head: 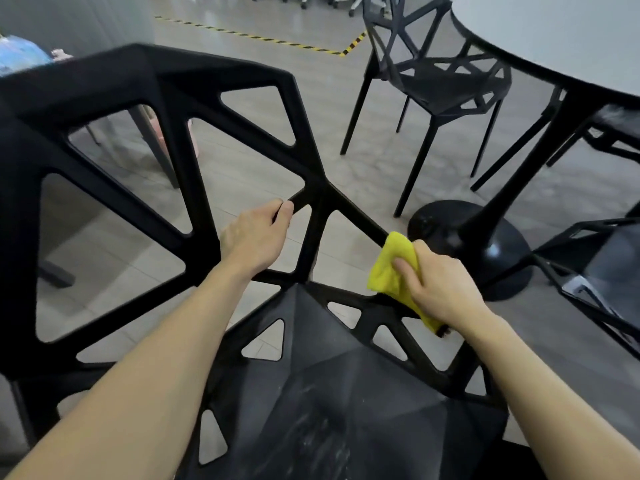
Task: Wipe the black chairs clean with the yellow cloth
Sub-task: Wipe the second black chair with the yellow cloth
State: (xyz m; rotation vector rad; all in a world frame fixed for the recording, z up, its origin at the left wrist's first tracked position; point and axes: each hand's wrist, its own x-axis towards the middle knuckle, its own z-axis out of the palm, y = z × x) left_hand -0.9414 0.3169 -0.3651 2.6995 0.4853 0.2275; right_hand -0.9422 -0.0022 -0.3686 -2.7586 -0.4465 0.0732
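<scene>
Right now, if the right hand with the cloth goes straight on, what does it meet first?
Probably the slanted strut of the near black chair, which the yellow cloth in the right hand already touches; depth is unclear.

Office break area: round table [554, 39], hazard tape [277, 39]

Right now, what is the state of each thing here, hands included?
Near chair: upright, seat streaked with pale marks.
Cloth: bunched, pressed on the chair's side strut.
Left hand: grips a backrest strut.
Right hand: grips the cloth.
Far chair: upright, at the table.
Table: upright, top bare where visible.
</scene>
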